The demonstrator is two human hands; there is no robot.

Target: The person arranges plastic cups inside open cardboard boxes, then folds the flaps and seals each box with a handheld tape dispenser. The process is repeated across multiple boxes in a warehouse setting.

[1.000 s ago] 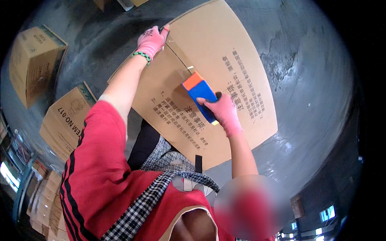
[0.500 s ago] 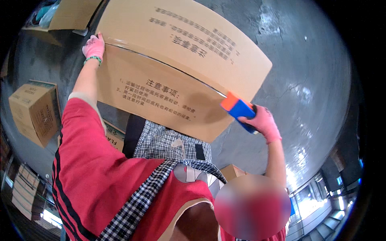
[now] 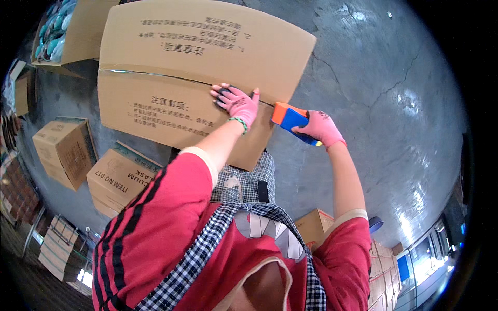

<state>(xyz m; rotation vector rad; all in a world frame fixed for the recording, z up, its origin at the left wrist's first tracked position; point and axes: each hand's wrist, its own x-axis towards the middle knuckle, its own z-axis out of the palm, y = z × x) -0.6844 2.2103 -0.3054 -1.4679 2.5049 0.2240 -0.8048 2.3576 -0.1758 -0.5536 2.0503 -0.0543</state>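
A large brown carton with dark printing lies in front of me, its two top flaps meeting along a seam. My left hand, in a pink glove with dark fingers, rests flat on the carton over the seam, fingers spread. In my gloved right hand is a blue and orange tape dispenser. Its orange end sits against the carton's right edge, where the seam ends. My right fingers wrap the blue body, partly hiding it.
An open carton holding plastic-wrapped things stands at the far left. Two closed boxes, a brown box and a printed box, stand on the left. Another box is near my right elbow. Grey floor extends to the right.
My left hand has moved right, from the carton's left edge to the seam near the dispenser. The dispenser stays at the seam's right end. Carton and surroundings have shifted in view.
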